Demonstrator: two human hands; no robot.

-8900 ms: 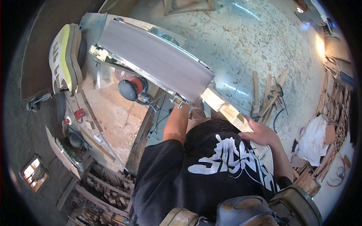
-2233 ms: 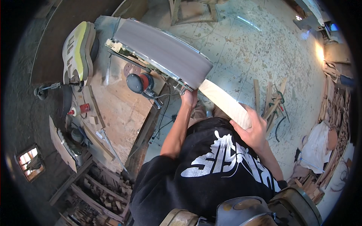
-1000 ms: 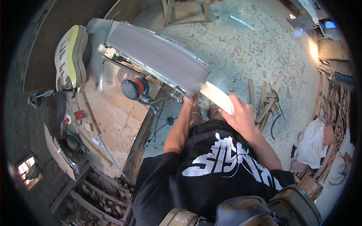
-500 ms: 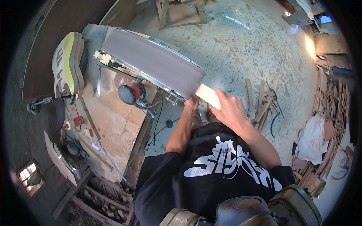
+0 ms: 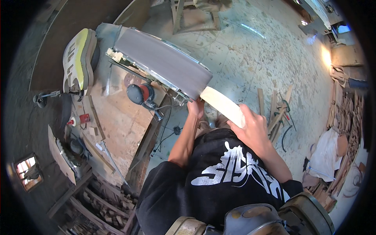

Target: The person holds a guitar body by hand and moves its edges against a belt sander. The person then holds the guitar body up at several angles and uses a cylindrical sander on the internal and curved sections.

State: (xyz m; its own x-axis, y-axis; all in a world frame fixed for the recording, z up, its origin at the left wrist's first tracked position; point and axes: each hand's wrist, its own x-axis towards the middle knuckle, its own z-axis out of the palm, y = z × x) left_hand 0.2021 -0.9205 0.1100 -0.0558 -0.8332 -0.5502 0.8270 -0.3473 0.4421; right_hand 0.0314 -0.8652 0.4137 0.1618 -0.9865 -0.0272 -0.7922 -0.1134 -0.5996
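More curved pale-wood strip (image 5: 224, 103), gripped by the right hand (image 5: 253, 126) (left hand (image 5: 196, 109): grip indeterminable), now clears the grey sanding belt (image 5: 163, 62), suggesting end contact.

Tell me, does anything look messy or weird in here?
Yes. The red and white bottle on the table lies on its side instead of standing up, and the floor is blotchy with dark marks, maybe stains or wear.

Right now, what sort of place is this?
Most likely a woodworking shop: a big belt sander with a curved piece of wood held at its end by the right hand, a hand sander on the bench, and stacked wood scraps.
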